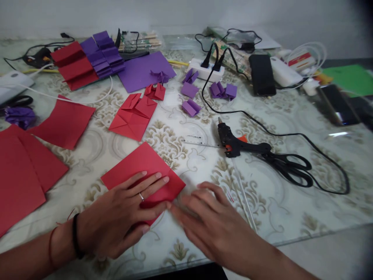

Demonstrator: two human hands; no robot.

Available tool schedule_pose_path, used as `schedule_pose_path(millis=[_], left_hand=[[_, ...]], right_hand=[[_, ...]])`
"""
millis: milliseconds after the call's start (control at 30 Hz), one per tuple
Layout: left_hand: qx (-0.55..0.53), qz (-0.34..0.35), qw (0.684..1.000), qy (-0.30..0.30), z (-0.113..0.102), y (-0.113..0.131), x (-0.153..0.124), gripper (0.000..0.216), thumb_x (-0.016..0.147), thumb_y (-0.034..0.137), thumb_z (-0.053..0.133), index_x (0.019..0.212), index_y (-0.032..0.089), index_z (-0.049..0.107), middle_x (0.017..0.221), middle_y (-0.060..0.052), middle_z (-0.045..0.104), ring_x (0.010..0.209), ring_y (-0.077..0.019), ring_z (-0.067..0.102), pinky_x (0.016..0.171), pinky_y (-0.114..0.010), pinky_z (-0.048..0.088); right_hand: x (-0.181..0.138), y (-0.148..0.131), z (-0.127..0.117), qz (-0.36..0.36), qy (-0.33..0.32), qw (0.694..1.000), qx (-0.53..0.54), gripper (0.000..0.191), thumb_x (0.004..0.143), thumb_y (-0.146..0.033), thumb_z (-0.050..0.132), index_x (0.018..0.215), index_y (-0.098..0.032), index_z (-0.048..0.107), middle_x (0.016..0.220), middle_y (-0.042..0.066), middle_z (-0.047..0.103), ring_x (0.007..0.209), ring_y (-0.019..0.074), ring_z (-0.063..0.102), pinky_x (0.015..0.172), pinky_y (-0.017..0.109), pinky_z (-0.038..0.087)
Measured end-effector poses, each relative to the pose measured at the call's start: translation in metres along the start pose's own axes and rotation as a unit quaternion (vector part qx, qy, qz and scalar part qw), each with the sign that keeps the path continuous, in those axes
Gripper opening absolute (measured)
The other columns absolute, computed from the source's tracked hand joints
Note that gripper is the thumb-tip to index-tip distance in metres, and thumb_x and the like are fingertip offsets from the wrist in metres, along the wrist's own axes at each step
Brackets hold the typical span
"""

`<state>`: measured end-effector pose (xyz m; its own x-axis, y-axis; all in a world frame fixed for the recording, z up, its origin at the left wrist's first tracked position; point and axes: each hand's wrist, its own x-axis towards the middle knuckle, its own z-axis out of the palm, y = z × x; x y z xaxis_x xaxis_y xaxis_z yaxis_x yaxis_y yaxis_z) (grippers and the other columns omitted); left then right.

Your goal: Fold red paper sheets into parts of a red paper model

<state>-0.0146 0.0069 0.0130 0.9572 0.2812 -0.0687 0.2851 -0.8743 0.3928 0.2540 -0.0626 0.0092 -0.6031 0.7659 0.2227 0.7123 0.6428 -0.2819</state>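
Observation:
A folded red paper square (140, 165) lies on the patterned table near the front edge. My left hand (122, 214) rests flat on its near half, fingers stretched out and pressing it down; a ring is on one finger. My right hand (210, 223) lies just to the right of the paper on the table, fingers extended and blurred, its fingertips touching the paper's near right edge. Neither hand grips anything.
Red paper sheets (26, 171) lie at left, folded red pieces (134, 114) and purple pieces (190, 99) further back. A black glue gun (241, 144), scissors (291, 167) and a cable (326, 159) lie at right. Phones (261, 74), a power strip (205, 70) and chargers stand behind.

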Motion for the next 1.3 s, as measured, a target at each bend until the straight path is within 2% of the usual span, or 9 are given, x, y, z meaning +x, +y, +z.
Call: schedule_pose_path(millis=[67, 133, 267, 400, 633, 900, 1033, 1167, 1300], left_hand=[[-0.001, -0.002, 1.000, -0.004, 0.000, 0.000, 0.001, 0.055, 0.100, 0.032, 0.057, 0.153, 0.022, 0.050, 0.174, -0.013, 0.029, 0.162, -0.0328, 0.021, 0.131, -0.055, 0.020], [0.001, -0.003, 1.000, -0.007, 0.000, 0.000, 0.002, 0.051, 0.100, 0.032, 0.057, 0.151, 0.023, 0.052, 0.174, -0.013, 0.028, 0.162, -0.0328, 0.020, 0.131, -0.055, 0.020], [0.017, 0.005, 1.000, 0.003, 0.001, 0.001, 0.001, 0.052, 0.099, 0.030, 0.058, 0.149, 0.017, 0.053, 0.174, -0.015, 0.028, 0.162, -0.0331, 0.021, 0.131, -0.054, 0.020], [0.027, 0.011, 0.999, 0.018, 0.003, 0.001, -0.001, 0.054, 0.099, 0.028, 0.057, 0.150, 0.011, 0.051, 0.173, -0.017, 0.029, 0.162, -0.0332, 0.020, 0.132, -0.052, 0.020], [0.033, 0.005, 0.999, 0.014, 0.004, 0.000, -0.002, 0.053, 0.099, 0.032, 0.058, 0.148, 0.011, 0.053, 0.173, -0.018, 0.027, 0.163, -0.0335, 0.019, 0.133, -0.052, 0.019], [0.025, 0.004, 1.000, 0.000, 0.004, 0.001, -0.003, 0.050, 0.100, 0.034, 0.058, 0.144, 0.011, 0.056, 0.175, -0.019, 0.021, 0.163, -0.0341, 0.015, 0.133, -0.052, 0.017], [0.024, 0.000, 1.000, 0.003, 0.003, 0.000, -0.002, 0.046, 0.100, 0.034, 0.059, 0.139, 0.011, 0.060, 0.175, -0.020, 0.020, 0.163, -0.0352, 0.017, 0.132, -0.052, 0.018], [0.033, -0.012, 0.999, 0.010, 0.003, 0.002, -0.001, 0.052, 0.100, 0.042, 0.059, 0.145, 0.015, 0.057, 0.175, -0.017, 0.022, 0.162, -0.0352, 0.021, 0.129, -0.053, 0.023], [0.098, -0.092, 0.990, 0.051, 0.012, 0.016, -0.001, 0.060, 0.099, 0.054, 0.060, 0.149, 0.021, 0.054, 0.167, -0.023, 0.038, 0.149, -0.0411, 0.044, 0.111, -0.056, 0.043]], right_hand=[[-0.004, -0.006, 0.000, -0.011, -0.018, 0.999, 0.025, 0.032, 0.103, -0.027, 0.059, 0.131, -0.016, 0.069, 0.087, 0.003, 0.069, 0.085, 0.0215, 0.058, 0.096, 0.042, 0.042], [-0.005, -0.007, 0.001, -0.007, -0.018, 0.999, 0.034, 0.031, 0.105, -0.028, 0.057, 0.130, -0.016, 0.069, 0.084, 0.002, 0.067, 0.084, 0.0214, 0.057, 0.092, 0.042, 0.040], [-0.006, -0.009, 0.004, -0.009, -0.014, 0.998, 0.055, 0.027, 0.107, -0.028, 0.054, 0.125, -0.017, 0.070, 0.082, 0.000, 0.068, 0.083, 0.0204, 0.056, 0.090, 0.041, 0.037], [-0.005, -0.015, 0.007, -0.014, -0.027, 0.998, 0.059, 0.028, 0.107, -0.028, 0.055, 0.129, -0.017, 0.069, 0.083, 0.000, 0.069, 0.084, 0.0204, 0.057, 0.089, 0.042, 0.037], [-0.002, -0.019, 0.010, 0.004, -0.029, 0.998, 0.053, 0.028, 0.107, -0.028, 0.052, 0.125, -0.019, 0.071, 0.083, 0.001, 0.069, 0.084, 0.0211, 0.057, 0.087, 0.042, 0.035], [-0.007, -0.001, 0.005, 0.084, 0.038, 0.994, 0.062, 0.028, 0.103, -0.020, 0.054, 0.120, -0.019, 0.076, 0.071, 0.000, 0.068, 0.076, 0.0209, 0.053, 0.085, 0.044, 0.034], [-0.008, 0.010, 0.001, 0.117, 0.064, 0.990, 0.033, 0.028, 0.103, -0.016, 0.054, 0.117, -0.019, 0.078, 0.064, -0.001, 0.066, 0.069, 0.0191, 0.050, 0.083, 0.043, 0.033], [-0.007, 0.017, -0.003, 0.110, 0.060, 0.992, 0.001, 0.030, 0.104, -0.016, 0.052, 0.121, -0.017, 0.076, 0.065, 0.000, 0.066, 0.071, 0.0196, 0.053, 0.085, 0.043, 0.034], [-0.002, 0.019, -0.011, 0.091, 0.068, 0.992, -0.046, 0.031, 0.105, -0.014, 0.050, 0.123, -0.006, 0.074, 0.073, 0.005, 0.068, 0.075, 0.0222, 0.056, 0.087, 0.042, 0.037]])
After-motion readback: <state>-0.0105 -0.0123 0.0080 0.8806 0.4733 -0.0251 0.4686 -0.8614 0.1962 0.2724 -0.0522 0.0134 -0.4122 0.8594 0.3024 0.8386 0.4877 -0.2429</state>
